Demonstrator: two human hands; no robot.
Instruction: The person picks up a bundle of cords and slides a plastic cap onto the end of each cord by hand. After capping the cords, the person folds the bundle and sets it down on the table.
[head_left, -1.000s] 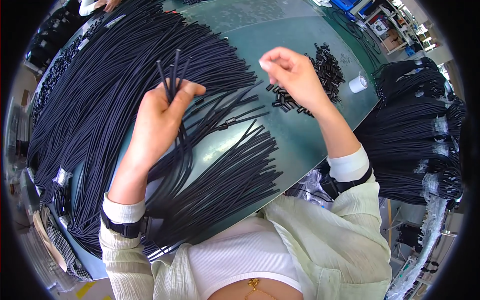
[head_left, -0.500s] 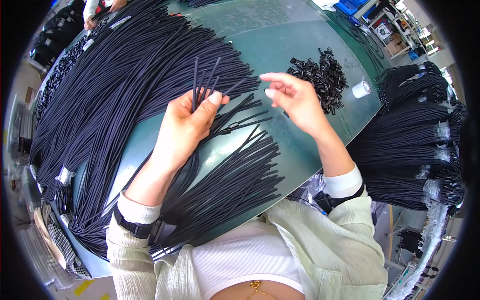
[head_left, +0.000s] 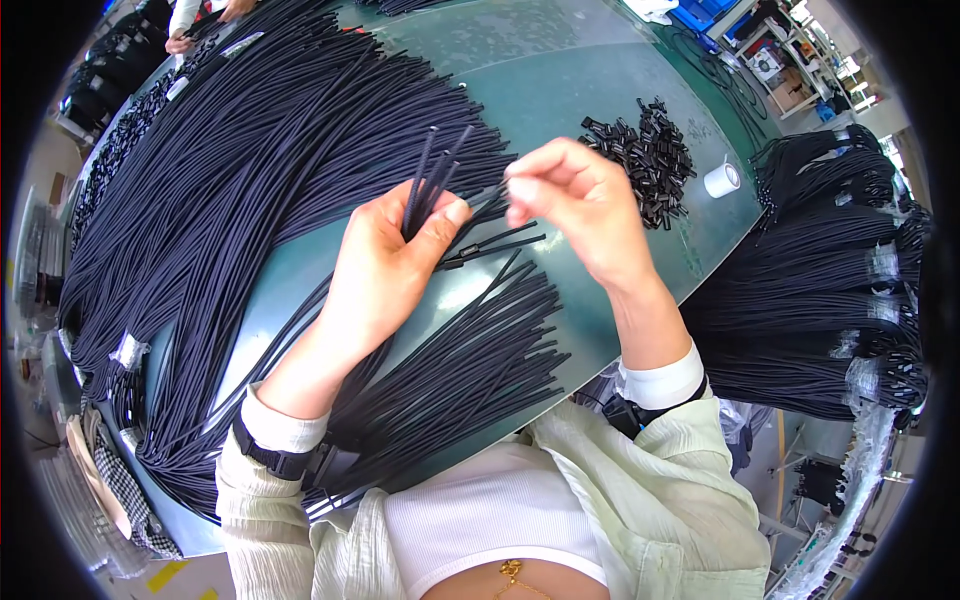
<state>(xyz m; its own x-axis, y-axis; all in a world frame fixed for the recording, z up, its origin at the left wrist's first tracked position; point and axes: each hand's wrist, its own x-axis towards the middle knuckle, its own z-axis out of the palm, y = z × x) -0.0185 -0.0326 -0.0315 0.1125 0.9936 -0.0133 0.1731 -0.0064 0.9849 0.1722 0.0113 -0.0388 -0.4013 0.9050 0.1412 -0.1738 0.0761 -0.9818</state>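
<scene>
My left hand point(head_left: 392, 240) is closed around several thin black cords point(head_left: 428, 185), their ends sticking up past the thumb and fingers. Close to its right, thumb and fingertips of my right hand point(head_left: 578, 200) are pinched together beside the end of one dark cord. What sits in that pinch is hidden by the fingers. Beneath and between the hands, more loose cords point(head_left: 500, 240) lie on the table, one with a small dark fitting point(head_left: 455, 262) near its end. A pile of small black pieces point(head_left: 650, 160) lies just beyond my right hand.
A huge spread of black cords point(head_left: 230, 140) covers the left of the green table point(head_left: 540, 60); another bunch point(head_left: 480, 350) lies near me. A white spool point(head_left: 722, 180) stands at right. Bundled cords point(head_left: 820, 300) hang off the right edge. Another person's hand point(head_left: 178, 42) shows at far left.
My right hand has moved left and its fingers have closed at the cord end. My left hand has shifted slightly right, tilting the held cords.
</scene>
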